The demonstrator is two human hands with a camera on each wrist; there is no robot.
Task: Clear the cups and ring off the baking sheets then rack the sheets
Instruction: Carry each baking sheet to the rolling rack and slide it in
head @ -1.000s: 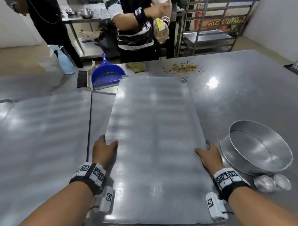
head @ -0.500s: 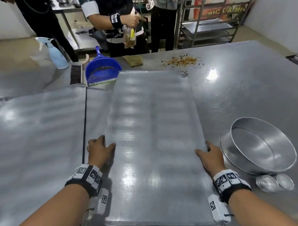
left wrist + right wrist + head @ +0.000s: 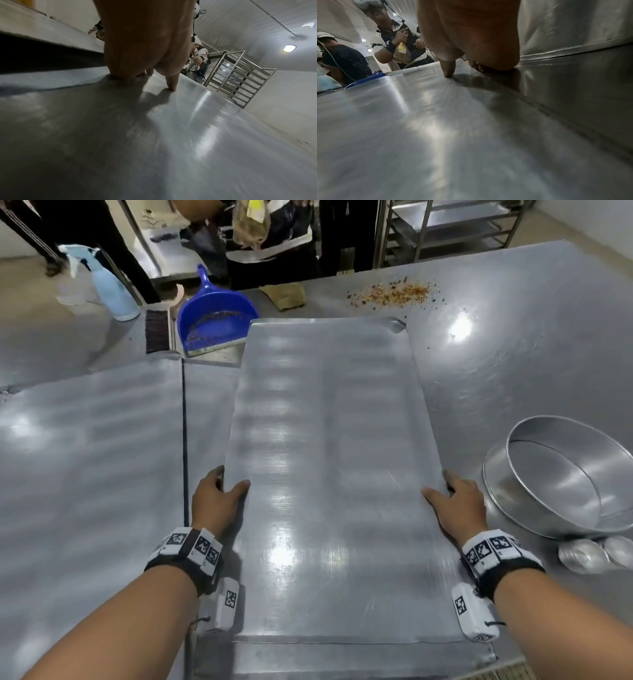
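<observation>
Your left hand (image 3: 214,501) and right hand (image 3: 460,506) each grip a long edge of the baking sheet (image 3: 329,474), thumbs on top. Since a second ago the sheet has risen slightly at your end: lift under way, racking likely next. Right of the sheet: ring (image 3: 561,474), holding nothing; two cups (image 3: 596,553), contents unclear. Beyond the sheet: blue dustpan (image 3: 215,320), holding crumbs.

A bright blue dustpan (image 3: 214,318) and pale blue spray bottle (image 3: 109,289) stand out against silver-grey baking sheets (image 3: 329,474) and black-and-white checkered wristbands (image 3: 191,547).
</observation>
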